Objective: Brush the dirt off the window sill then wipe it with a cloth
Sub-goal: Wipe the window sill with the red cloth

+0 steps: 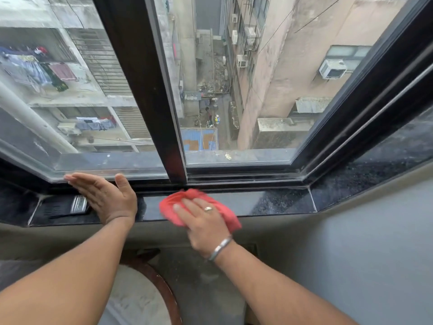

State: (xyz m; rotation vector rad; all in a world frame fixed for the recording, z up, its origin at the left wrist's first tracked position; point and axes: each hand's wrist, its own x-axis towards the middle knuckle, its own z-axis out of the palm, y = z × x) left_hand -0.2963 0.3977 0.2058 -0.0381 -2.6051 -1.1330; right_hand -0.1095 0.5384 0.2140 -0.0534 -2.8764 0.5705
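- Nearest to me, both bare forearms reach up from the bottom edge, over a round table (161,287) with a dark rim that sits low by the wall.
- My right hand (203,221) lies flat, fingers spread, pressed down on a red cloth (225,211); a ring shows on one finger and a metal bangle (220,248) circles the wrist.
- The cloth is bunched under that palm, resting on the dark stone window sill (269,202) near its middle, just in front of the centre frame post (150,90).
- My left hand (107,198) stands on its edge with fingers straight and together, thumb raised, gripping nothing; its fingertips reach toward the lower window track.
- Just left of that hand a brush (68,205) with dark bristles and a metal band lies flat on the sill, partly hidden behind the hand.
- The sill to the right looks speckled and dusty.
- Beyond the glass I see an alley far below between tall buildings, with laundry (46,69) hanging at left and an air-conditioner unit (332,69) at right.
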